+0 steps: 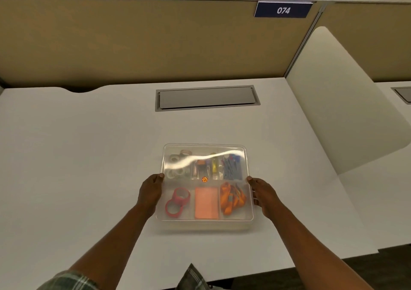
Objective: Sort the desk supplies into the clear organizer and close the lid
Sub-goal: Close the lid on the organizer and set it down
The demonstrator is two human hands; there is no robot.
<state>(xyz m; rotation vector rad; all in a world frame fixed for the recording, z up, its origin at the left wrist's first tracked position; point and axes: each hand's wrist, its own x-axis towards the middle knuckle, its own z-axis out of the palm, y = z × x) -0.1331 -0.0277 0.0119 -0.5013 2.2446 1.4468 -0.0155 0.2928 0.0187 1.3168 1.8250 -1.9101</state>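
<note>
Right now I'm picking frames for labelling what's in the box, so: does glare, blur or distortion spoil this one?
Head view: a white glare band crosses the far half of the lid, washing out the clear tape rolls beneath; the near row, red tape rolls, orange pad, orange strap, reads fine. Head view: light is dim, detail slightly soft, straight edges barely bend.

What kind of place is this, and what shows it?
Most likely an office or study cubicle: a white desk closed in by tan partition panels, a numbered sign reading 074, and a cable hatch in the desktop.
</note>
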